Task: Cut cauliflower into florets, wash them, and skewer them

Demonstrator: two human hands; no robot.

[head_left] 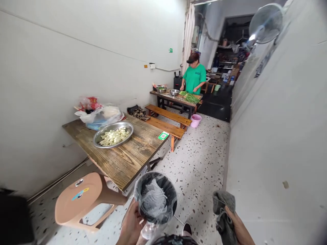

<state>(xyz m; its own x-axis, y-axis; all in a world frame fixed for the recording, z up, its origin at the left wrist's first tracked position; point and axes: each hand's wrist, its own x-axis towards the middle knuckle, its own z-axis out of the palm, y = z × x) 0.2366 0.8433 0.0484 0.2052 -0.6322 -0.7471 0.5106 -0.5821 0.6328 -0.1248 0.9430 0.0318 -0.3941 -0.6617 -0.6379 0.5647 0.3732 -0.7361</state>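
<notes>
My left hand (132,219) grips the near left side of a dark trash bin (175,197), lined with a clear plastic bag. Inside the bin lies white foam netting (154,197). At the lower right, my right hand (236,223) is closed around a crumpled grey cloth (224,204), which hangs down beside the white wall. Ahead on the left, a wooden table (143,139) carries a steel dish (97,139) of pale, chopped cauliflower-like pieces (114,136). Behind the dish sit plastic bags (102,114).
A tan plastic stool (79,197) stands beside the table. Wooden benches (168,115) lie farther on. A person in a green shirt (195,78) handles green vegetables (190,97) at another table. Nearby is a pink bucket (196,121). A fan (265,23) hangs on the right wall.
</notes>
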